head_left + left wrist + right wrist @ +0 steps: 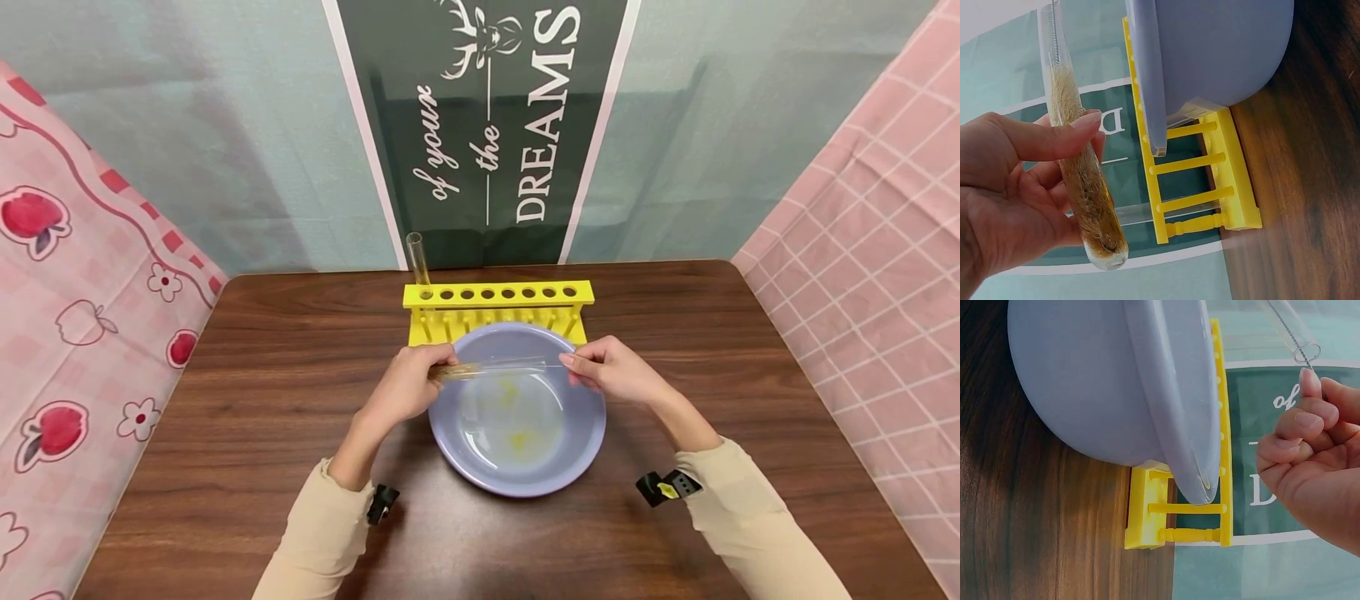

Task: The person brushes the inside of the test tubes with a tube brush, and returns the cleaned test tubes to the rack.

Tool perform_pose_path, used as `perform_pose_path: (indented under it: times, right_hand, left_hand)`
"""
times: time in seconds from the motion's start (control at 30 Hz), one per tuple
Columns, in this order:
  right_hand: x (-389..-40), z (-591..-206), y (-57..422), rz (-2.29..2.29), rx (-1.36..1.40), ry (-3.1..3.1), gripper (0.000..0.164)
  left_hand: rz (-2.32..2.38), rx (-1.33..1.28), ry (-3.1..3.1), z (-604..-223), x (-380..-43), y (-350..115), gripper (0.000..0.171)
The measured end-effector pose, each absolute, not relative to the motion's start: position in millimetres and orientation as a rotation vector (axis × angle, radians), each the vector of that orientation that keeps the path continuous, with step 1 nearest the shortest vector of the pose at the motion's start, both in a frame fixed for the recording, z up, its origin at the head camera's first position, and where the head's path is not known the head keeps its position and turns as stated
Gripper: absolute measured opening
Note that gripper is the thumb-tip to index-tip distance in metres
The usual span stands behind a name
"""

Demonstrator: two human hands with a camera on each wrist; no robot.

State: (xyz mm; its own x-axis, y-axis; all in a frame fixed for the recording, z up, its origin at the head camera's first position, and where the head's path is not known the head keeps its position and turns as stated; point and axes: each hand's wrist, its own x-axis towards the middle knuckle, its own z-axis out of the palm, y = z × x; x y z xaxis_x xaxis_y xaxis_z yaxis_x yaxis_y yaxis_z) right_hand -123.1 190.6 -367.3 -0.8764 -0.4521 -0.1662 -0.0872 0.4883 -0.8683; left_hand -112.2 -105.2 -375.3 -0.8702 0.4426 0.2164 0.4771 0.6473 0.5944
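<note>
My left hand (411,379) grips a glass test tube (502,364) near its closed end, over the basin. In the left wrist view the bristles of a test tube brush (1079,162) fill the tube's lower part, with brownish-yellow colour around them. The thumb (1079,134) presses on the glass. My right hand (611,367) pinches the brush's twisted wire (1310,364) just outside the tube's open mouth. Beneath both hands stands a lavender basin (517,483) holding shallow water with yellowish patches.
A yellow test tube rack (498,293) stands behind the basin, partly hidden by it. Another test tube (417,258) leans in its leftmost hole. All rest on a brown wooden table (300,333), with printed cloths hanging at the back and sides.
</note>
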Motion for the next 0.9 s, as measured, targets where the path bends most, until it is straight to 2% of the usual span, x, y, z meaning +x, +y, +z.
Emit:
perform_pose_path:
  times: [0.37, 0.67, 0.9]
  right_hand:
    - [-123.6, -369.0, 189.1, -1.319, -0.510, 2.384, 0.024]
    - [-125.0, -367.3, 187.7, -1.400, -0.332, 2.306, 0.040]
    - [-127.8, -366.9, 188.0, -1.520, -0.225, 2.148, 0.041]
  left_hand:
    - [-1.029, -0.773, -2.819, -373.9, -111.0, -104.7, 0.036]
    - [-1.031, -0.778, -2.821, -373.4, -110.0, -102.4, 0.035]
    - [-1.008, -0.781, -2.800, -373.1, -108.8, -100.6, 0.032]
